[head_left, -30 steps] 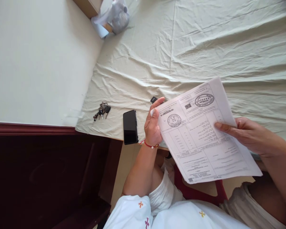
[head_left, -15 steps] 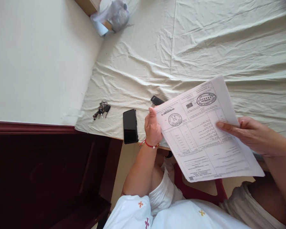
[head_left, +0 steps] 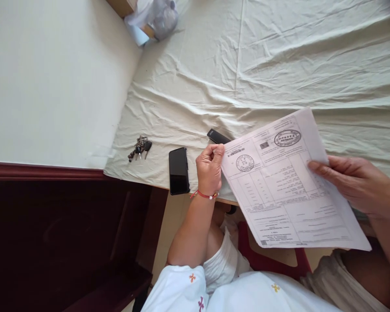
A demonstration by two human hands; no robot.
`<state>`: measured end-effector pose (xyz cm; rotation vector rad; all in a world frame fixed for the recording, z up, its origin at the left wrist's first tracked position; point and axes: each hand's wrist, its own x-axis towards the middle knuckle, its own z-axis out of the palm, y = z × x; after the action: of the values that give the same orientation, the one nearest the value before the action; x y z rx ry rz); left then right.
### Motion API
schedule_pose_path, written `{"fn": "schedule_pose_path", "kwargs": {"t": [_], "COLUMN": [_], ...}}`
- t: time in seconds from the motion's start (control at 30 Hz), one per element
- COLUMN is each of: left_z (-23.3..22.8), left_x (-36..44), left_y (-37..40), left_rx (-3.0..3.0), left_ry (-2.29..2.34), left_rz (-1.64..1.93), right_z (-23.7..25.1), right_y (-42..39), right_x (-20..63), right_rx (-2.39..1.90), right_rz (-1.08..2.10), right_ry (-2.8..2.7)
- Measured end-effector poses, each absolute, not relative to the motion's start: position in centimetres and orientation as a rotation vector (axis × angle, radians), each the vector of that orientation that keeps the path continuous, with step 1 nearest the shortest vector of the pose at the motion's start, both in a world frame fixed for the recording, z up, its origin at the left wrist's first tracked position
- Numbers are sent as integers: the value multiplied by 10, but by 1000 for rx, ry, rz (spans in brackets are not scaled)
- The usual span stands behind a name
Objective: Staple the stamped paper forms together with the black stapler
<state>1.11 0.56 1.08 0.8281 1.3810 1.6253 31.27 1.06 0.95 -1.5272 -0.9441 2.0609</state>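
Several printed sheets of paper (head_left: 279,190), stacked together, are held tilted over the table's front edge and my lap. The top sheet carries two oval ink stamps and ruled boxes of text. My left hand (head_left: 210,167), with a red string bracelet at the wrist, pinches the sheets' upper left corner between thumb and finger. Along the right edge my right hand (head_left: 354,177) grips them, thumb on top and fingers hidden beneath. Just behind the left corner lies a black stapler-like object (head_left: 217,136), partly covered by the paper.
A black phone (head_left: 178,171) and a bunch of keys (head_left: 140,148) lie left of my hands on the wrinkled cloth (head_left: 195,86). At the back left are a plastic bag (head_left: 160,19) and a cardboard box (head_left: 121,6), beside the white wall (head_left: 52,78). Below me is a red stool (head_left: 273,262).
The papers have shifted slightly right with my right hand. My left thumb, upright before, has come down onto the corner in a pinch.
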Motion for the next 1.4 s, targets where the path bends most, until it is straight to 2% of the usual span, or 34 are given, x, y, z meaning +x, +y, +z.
{"fn": "schedule_pose_path", "kwargs": {"t": [0.3,0.5,0.8,1.03,1.4], "left_z": [35,25,23,8,4], "left_x": [-17,-20,-26,-19,-15], "left_y": [2,6,10,14,15], "left_rx": [888,1006,964,1080,1252], "left_ry": [1194,1424,1414,1654,1682], "left_rz": [1043,1067,832,935,973], "right_z": [8,9,16,19,17], "right_y": [16,21,22,25,36], "right_x": [337,340,333,328,327], "right_rx": [-1752,-1749,-1793,-1787,-1749], "right_rz": [1984,2030,2088,2009,1991], "right_ry": [-869,-909,-931,-1065,-1177]}}
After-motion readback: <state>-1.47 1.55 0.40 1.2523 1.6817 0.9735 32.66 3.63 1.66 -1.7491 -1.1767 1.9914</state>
